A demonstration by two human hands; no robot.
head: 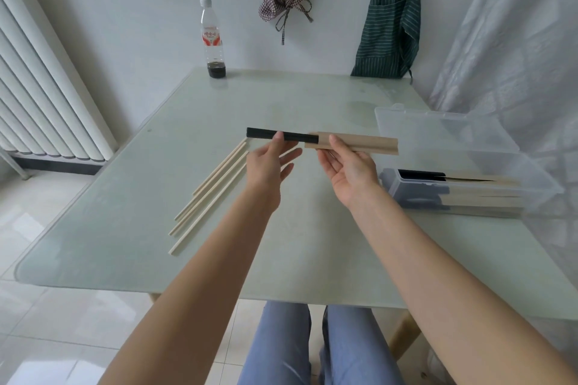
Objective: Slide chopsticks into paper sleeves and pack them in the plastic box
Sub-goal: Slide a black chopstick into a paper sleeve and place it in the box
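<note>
- Black chopsticks (269, 135) are held level above the middle of the tabletop (125, 228), their right part already inside a tan paper sleeve (359, 144).
- The bare black part is pinched by the left hand (269, 162) between thumb and forefinger, while the other fingers (289, 155) of that hand are stretched out beneath.
- The sleeve is gripped near its open left end by the right hand (347, 166), thumb on top and palm turned up below it.
- A clear plastic box (531, 194) is set at the right edge of the tabletop, just right of the right wrist, with its clear lid (438, 125) swung open toward the far side.
- Sleeved chopsticks (475, 191) are stacked lengthwise inside the box, black ends to the left and tan paper to the right.
- Pale wooden sticks (212, 194) are laid side by side on the left half of the tabletop, slanting from the near left toward the left hand; whether they are chopsticks or rolled sleeves cannot be told.
- How many pieces are stacked in the box cannot be made out through its cloudy wall.
- A plastic bottle (214, 40) with dark liquid at its bottom is stood at the far edge.
</note>
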